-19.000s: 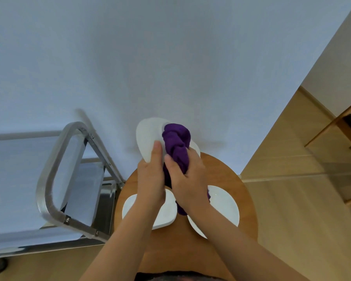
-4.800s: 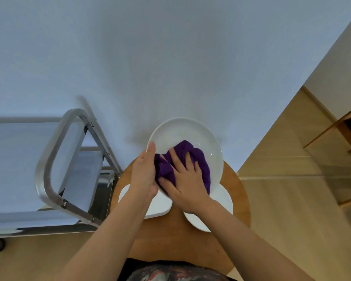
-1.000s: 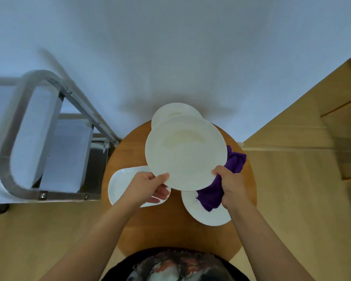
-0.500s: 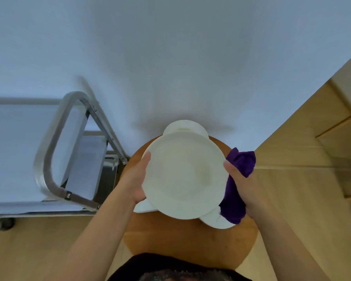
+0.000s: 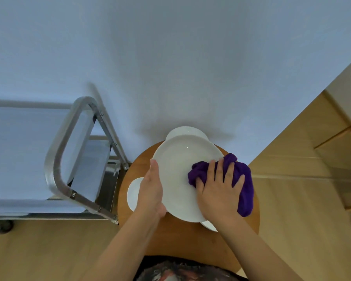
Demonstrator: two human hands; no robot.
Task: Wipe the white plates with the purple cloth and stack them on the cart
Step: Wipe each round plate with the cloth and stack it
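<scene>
Fingers of my right hand lie spread, pressing the crumpled purple cloth onto the round white plate at lower centre; my left hand grips its left rim, nearer the metal cart at left.

We have one head-worn wide-angle view, looking steeply down and forward, close over the round wooden table, with the wall ahead.
</scene>
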